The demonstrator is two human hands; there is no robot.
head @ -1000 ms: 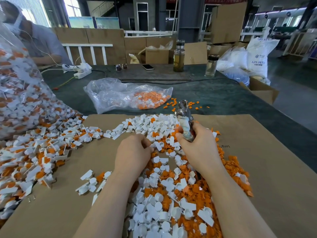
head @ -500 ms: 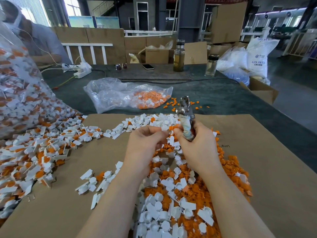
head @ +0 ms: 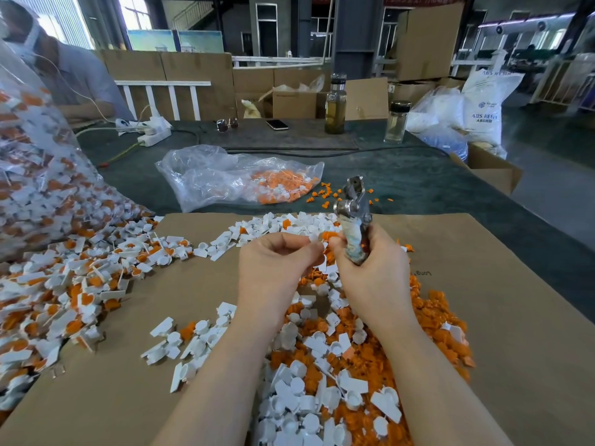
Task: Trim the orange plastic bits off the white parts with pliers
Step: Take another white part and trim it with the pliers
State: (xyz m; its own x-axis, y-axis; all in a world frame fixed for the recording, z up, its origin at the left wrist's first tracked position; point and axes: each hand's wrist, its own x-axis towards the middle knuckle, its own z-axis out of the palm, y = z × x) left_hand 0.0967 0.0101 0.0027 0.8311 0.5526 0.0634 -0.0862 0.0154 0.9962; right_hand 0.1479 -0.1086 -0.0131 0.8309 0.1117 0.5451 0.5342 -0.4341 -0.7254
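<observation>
My right hand (head: 370, 278) grips the wrapped handles of the metal pliers (head: 352, 204), whose jaws point up and away from me. My left hand (head: 277, 265) pinches a small white part with an orange bit (head: 322, 238) right beside my right thumb, below the pliers' jaws. Under both hands lies a heap of trimmed white parts and orange scraps (head: 338, 365) on brown cardboard (head: 515, 333). A pile of untrimmed white-and-orange parts (head: 74, 284) spreads to the left.
A big clear bag of untrimmed parts (head: 35, 175) stands at the far left. A flatter clear bag with orange bits (head: 238, 178) lies beyond the cardboard. Farther back are a power strip (head: 151, 132), sunglasses, a phone, two bottles (head: 335, 104), and a seated person (head: 64, 75).
My left hand rose from the pile with a part and brought it up beside my right hand. The pliers tilted slightly to the right.
</observation>
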